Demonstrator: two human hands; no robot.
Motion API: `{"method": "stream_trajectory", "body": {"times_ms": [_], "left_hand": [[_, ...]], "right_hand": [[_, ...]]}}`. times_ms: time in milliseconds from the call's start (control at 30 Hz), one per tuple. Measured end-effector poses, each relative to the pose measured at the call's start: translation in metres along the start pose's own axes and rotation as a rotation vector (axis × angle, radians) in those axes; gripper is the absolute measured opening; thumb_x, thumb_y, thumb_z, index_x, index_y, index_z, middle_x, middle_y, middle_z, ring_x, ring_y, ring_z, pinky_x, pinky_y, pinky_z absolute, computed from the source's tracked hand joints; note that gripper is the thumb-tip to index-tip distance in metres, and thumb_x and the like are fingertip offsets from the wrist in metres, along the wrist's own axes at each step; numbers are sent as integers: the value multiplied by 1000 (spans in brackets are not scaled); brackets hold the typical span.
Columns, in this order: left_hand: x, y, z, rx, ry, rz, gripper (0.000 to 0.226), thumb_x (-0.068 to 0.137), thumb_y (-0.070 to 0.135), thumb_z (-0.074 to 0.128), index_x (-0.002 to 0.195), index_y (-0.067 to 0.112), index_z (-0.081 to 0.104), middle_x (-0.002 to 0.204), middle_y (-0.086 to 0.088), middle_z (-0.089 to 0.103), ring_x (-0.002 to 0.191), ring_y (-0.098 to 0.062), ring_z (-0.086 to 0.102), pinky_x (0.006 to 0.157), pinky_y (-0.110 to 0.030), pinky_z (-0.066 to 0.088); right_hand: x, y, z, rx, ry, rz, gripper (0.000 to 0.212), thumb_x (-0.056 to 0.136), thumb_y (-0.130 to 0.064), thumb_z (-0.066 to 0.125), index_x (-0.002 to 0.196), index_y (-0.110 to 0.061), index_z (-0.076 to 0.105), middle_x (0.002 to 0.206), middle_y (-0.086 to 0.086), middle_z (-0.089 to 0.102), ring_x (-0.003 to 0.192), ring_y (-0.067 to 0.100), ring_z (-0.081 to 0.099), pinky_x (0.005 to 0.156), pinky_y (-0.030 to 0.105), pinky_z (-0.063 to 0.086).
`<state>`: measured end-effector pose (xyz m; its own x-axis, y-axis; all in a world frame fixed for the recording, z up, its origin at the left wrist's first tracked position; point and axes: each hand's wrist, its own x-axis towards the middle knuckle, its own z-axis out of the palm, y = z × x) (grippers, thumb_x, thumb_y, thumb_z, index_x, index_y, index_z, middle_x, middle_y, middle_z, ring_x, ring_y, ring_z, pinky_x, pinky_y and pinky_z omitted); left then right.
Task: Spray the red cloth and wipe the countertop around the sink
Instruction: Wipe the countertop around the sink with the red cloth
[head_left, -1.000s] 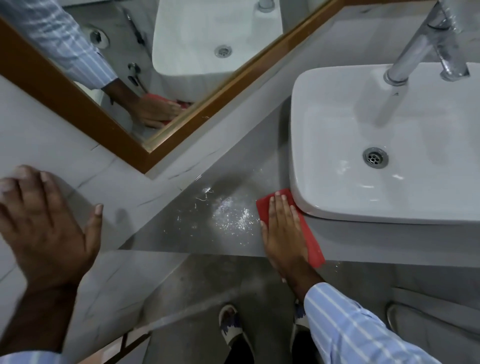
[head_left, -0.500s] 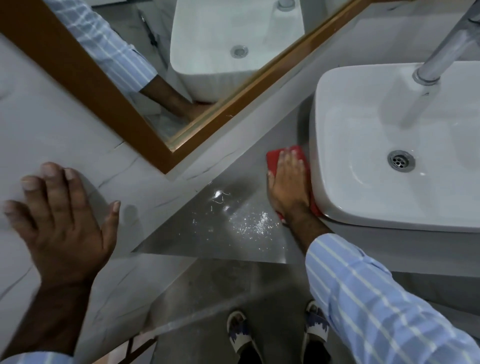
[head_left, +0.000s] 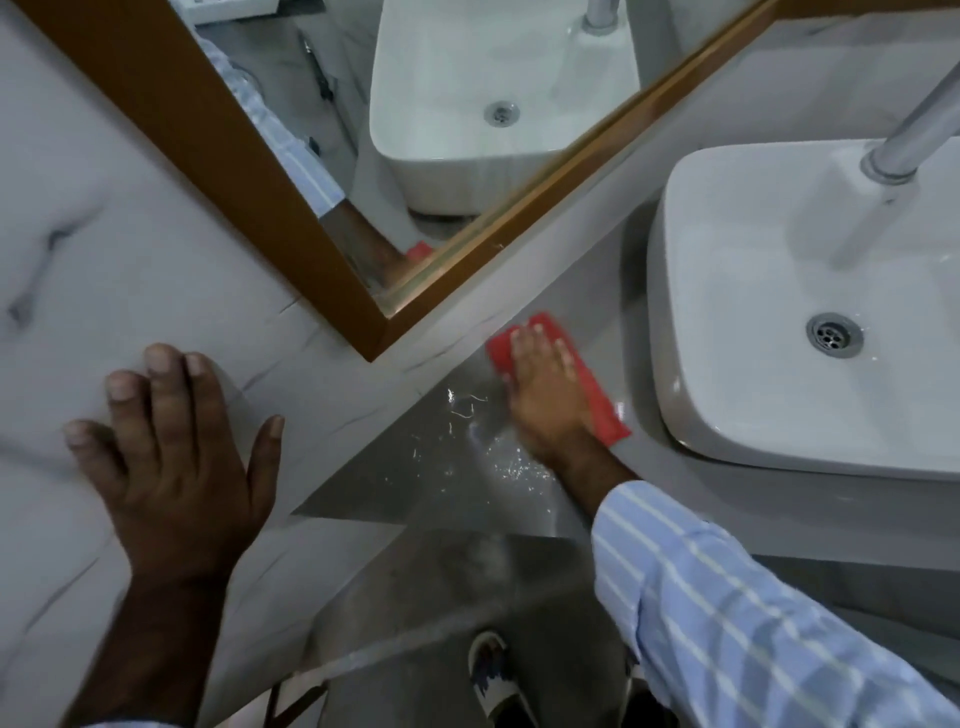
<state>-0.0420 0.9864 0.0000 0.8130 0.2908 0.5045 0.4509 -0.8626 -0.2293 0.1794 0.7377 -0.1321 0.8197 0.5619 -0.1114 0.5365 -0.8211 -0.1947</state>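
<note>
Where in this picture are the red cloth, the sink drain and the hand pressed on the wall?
red cloth (head_left: 602, 410): head view, bare strip right of the hand.
sink drain (head_left: 834, 335): head view, middle of the metal grate.
left hand (head_left: 176, 467): head view, back of the hand.

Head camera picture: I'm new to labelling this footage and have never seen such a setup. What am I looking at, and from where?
No machine here: a person wears a wide-angle camera on the head, looking down at their own two bare hands. The right hand presses flat on a red cloth on the grey countertop, between the white sink and the back wall. Wet droplets glint on the counter beside it. The left hand rests open against the marble wall, holding nothing. A wood-framed mirror above repeats the sink and sleeve.
</note>
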Motion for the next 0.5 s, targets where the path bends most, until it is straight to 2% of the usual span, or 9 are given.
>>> {"method": "stream_trajectory", "body": {"times_ms": [67, 133, 200, 233, 300, 367, 400, 433, 500], "left_hand": [[1, 1, 1, -3, 21, 25, 86, 110, 48, 51, 173, 5, 12, 184, -2, -12, 170, -20, -18, 106, -83, 44], [1, 2, 1, 6, 11, 10, 86, 110, 48, 51, 173, 4, 13, 184, -2, -12, 170, -20, -18, 104, -83, 45], [-1, 2, 0, 7, 2, 0, 85, 110, 49, 51, 173, 4, 13, 184, -2, -12, 170, -20, -18, 105, -82, 46], [-2, 2, 1, 4, 12, 3, 85, 110, 49, 50, 173, 5, 13, 184, -2, -13, 170, -20, -18, 106, -81, 46], [-1, 0, 1, 22, 28, 16, 86, 111, 50, 49, 173, 5, 11, 184, -2, -15, 169, -20, -20, 114, -77, 38], [-1, 0, 1, 41, 39, 48, 87, 110, 50, 49, 174, 6, 9, 183, -2, -19, 169, -19, -23, 129, -65, 16], [-1, 0, 2, 43, 47, 62, 88, 110, 50, 50, 174, 6, 8, 183, -1, -20, 168, -19, -24, 134, -57, 5], [-1, 0, 3, 40, 55, 64, 89, 110, 50, 51, 174, 6, 7, 182, -1, -21, 168, -19, -24, 135, -55, 2], [-2, 0, 4, 18, 55, 47, 89, 110, 49, 51, 173, 6, 6, 182, -1, -21, 168, -18, -24, 127, -72, 24]], "right_hand": [[-31, -26, 13, -43, -21, -302, 64, 110, -38, 33, 164, -8, 19, 173, 12, 18, 161, 29, 15, 130, 42, 3], [-60, -25, 16, -50, -168, -647, 64, 111, -42, 33, 165, -11, 19, 174, 9, 17, 161, 25, 13, 131, 42, 5], [-62, -4, 13, -60, -221, -796, 64, 110, -42, 38, 164, -11, 23, 173, 9, 22, 161, 24, 16, 132, 44, 11], [-58, 7, 12, -46, -172, -738, 63, 109, -41, 43, 162, -10, 29, 171, 10, 28, 160, 25, 21, 131, 45, 15], [-48, 20, 12, -27, -51, -424, 64, 110, -43, 40, 163, -9, 27, 171, 12, 27, 160, 26, 19, 132, 45, 13], [-40, 8, 14, -59, 5, -91, 66, 111, -46, 25, 165, -8, 16, 174, 11, 15, 162, 27, 9, 132, 45, 9], [-36, -9, 17, -26, 20, 7, 67, 111, -46, 24, 165, -8, 13, 174, 10, 11, 162, 28, 7, 132, 45, 8], [-33, -28, 19, 45, 11, 51, 67, 110, -45, 27, 165, -8, 13, 174, 9, 10, 162, 29, 8, 132, 45, 5], [-36, -64, 23, 129, -35, -41, 67, 109, -42, 35, 165, -10, 18, 174, 11, 15, 161, 30, 12, 129, 43, 0]]}}
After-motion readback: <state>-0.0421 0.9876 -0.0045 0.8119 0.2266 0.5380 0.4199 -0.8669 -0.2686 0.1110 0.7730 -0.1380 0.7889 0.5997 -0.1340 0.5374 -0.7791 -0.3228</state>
